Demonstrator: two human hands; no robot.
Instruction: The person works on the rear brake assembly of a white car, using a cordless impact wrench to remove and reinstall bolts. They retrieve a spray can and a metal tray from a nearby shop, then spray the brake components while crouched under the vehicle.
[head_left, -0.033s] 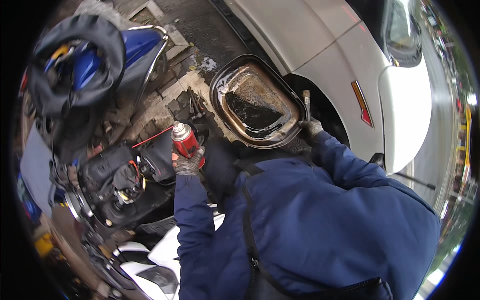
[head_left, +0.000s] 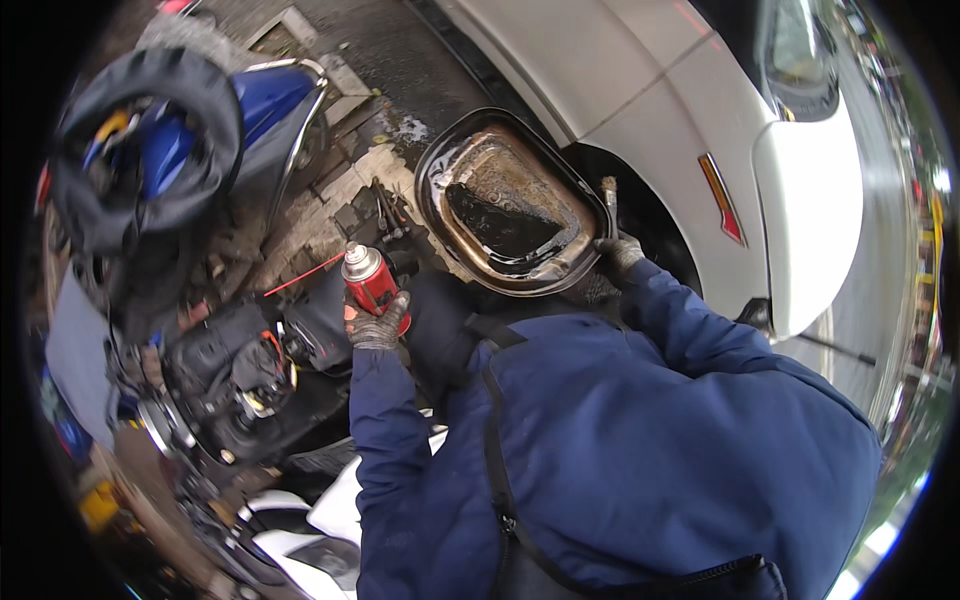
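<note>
My left hand point(head_left: 376, 326), in a dark dirty glove, is wrapped round a red spray can point(head_left: 370, 280) with a silver top. A thin red straw point(head_left: 305, 275) points left from its nozzle. My right hand point(head_left: 622, 254), also gloved, is closed on a brush point(head_left: 610, 200), bristles up, at the right rim of a metal basin point(head_left: 432, 212). I cannot tell whether that hand also grips the rim. Dark oily liquid point(head_left: 500, 222) pools in the basin's lower left part. Left of the can lies a partly stripped scooter point(head_left: 225, 345) with exposed wiring.
A white car point(head_left: 665, 105) stands close on the right, its wheel arch beside the basin. Several hand tools point(head_left: 390, 212) lie on the paving left of the basin. A blue scooter point(head_left: 270, 100) with a black tyre point(head_left: 228, 120) on it stands at the far left.
The view has shifted very slightly. Both hands keep their hold on the spray can and the brush.
</note>
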